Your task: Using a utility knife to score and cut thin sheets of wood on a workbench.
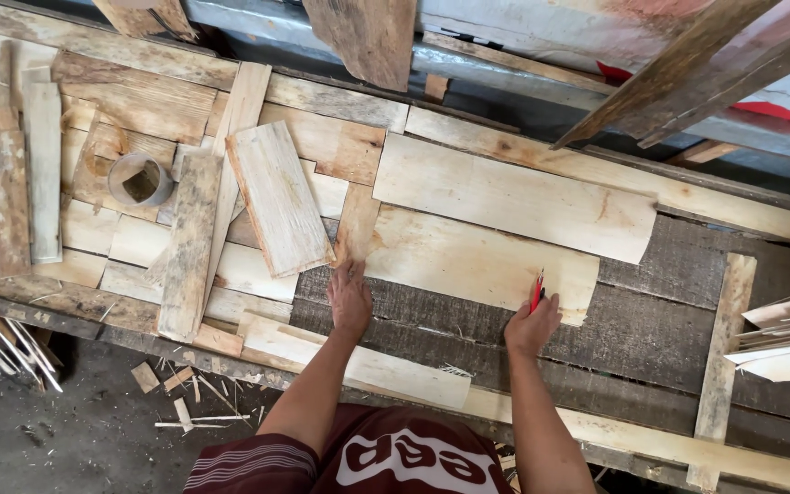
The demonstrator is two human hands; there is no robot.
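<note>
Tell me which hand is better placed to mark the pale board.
Probably the right hand: it holds the red pencil at the pale board's lower edge. The left hand lies flat, empty.

A pale wooden board (482, 261) lies flat; a red pencil (537, 291) stands at its edge.

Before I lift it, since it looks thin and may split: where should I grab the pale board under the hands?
Probably by its near long edge, from the person's side. The pale board lies flat, the left hand pressing its left end, the right hand with the red pencil at its right; another plank overlaps its far edge.
</note>
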